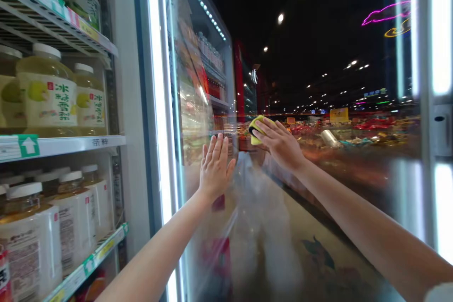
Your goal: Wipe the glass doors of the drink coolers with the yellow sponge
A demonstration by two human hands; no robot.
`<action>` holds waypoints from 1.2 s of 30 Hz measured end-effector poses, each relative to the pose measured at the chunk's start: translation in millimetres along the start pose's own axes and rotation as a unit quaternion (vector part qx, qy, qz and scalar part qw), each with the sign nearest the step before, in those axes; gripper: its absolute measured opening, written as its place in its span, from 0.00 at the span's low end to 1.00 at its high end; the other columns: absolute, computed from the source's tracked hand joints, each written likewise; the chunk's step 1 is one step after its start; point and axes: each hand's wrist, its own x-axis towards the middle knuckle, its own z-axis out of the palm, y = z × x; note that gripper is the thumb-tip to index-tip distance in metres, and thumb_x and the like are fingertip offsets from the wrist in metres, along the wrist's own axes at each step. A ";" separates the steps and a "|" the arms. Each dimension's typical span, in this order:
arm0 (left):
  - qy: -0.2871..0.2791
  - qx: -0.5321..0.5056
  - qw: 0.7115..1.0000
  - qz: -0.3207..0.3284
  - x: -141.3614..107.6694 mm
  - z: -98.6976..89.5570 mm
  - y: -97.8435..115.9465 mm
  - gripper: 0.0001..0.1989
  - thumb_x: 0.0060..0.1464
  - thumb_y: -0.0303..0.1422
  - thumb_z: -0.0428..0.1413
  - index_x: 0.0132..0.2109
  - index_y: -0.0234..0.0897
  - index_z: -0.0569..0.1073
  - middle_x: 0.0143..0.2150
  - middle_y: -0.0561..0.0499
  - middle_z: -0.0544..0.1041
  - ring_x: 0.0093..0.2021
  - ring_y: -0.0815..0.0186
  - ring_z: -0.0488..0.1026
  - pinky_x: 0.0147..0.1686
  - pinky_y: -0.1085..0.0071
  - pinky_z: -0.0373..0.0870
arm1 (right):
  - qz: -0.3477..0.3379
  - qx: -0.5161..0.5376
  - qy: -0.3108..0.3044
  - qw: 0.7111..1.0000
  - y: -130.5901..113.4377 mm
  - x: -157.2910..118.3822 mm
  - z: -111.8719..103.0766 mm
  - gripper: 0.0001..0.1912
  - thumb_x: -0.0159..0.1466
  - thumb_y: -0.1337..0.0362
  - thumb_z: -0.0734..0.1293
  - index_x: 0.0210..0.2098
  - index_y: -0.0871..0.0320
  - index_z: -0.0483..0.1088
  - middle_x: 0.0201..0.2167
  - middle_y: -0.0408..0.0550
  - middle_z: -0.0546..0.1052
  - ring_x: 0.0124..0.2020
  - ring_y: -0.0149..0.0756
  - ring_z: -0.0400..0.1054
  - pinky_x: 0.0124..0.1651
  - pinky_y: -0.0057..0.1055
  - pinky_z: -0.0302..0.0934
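Observation:
A clear glass door [339, 207] of a drinks fridge stands in front of me, with reflections on its pane. My left hand [214, 167] lies flat against the glass, fingers stretched upward and holding nothing. Higher and to the right, my right hand [281, 144] presses a yellow cloth [261, 122] with a black patch onto the pane. Its fingers lie over the cloth and hide part of it.
Fridge shelves [71, 144] at the left carry several large juice bottles [47, 89] with white caps. A bright light strip [161, 104] runs up the fridge frame. The door's lit edge [426, 127] stands at the right. Store displays show through the glass.

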 end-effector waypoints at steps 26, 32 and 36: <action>0.007 -0.066 0.993 0.095 21.9 53.7 115.2 0.39 0.65 0.39 0.51 0.76 0.40 0.44 0.78 0.44 0.48 0.78 0.53 0.41 0.75 0.46 0.36 | 0.069 -0.095 0.001 0.993 48.0 -137.0 -37.7 0.29 0.72 0.75 0.56 0.69 0.50 0.62 0.71 0.47 0.64 0.74 0.38 0.50 0.74 0.48 0.50; 0.013 -0.080 0.991 0.102 36.4 64.0 137.6 0.36 0.66 0.39 0.50 0.76 0.38 0.48 0.77 0.42 0.49 0.78 0.54 0.41 0.75 0.45 0.36 | 0.208 -0.110 0.049 0.971 84.7 -91.4 -46.0 0.32 0.70 0.76 0.55 0.71 0.53 0.58 0.74 0.48 0.57 0.76 0.41 0.44 0.74 0.52 0.49; 0.018 -0.088 0.991 0.102 42.0 68.7 151.4 0.34 0.67 0.39 0.48 0.75 0.36 0.51 0.77 0.42 0.50 0.78 0.54 0.42 0.75 0.45 0.36 | 0.135 -0.104 -0.001 0.985 66.4 -113.9 -41.4 0.32 0.71 0.75 0.56 0.72 0.53 0.56 0.74 0.48 0.56 0.76 0.39 0.42 0.76 0.50 0.46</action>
